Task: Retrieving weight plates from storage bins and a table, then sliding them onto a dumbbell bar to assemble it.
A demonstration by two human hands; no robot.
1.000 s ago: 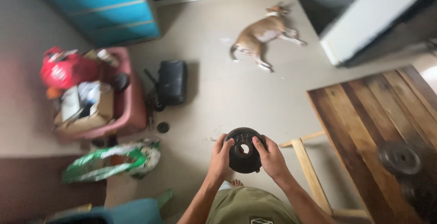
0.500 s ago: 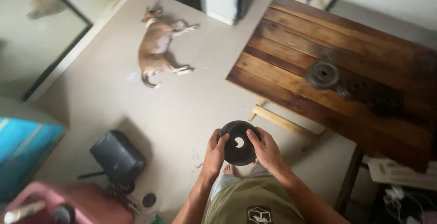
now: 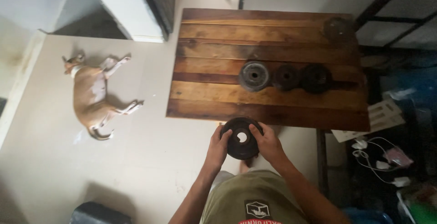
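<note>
Here, both hands (image 3: 219, 145) (image 3: 268, 143) clasped around (apparently iron) weight plate (image 3: 241, 138), thumbs on top.

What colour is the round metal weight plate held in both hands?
The round metal weight plate is black with dusty wear, clearest in the head view.

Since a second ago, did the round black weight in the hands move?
Yes. The weight plate, held by the left hand and right hand, now sits at the wooden table edge, earlier farther away.

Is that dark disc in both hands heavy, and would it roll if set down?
Probably heavy: the weight plate looks like thick cast metal, gripped by left hand and right hand. Likely rigid. On edge it may roll; laid flat, it should stay.
</note>
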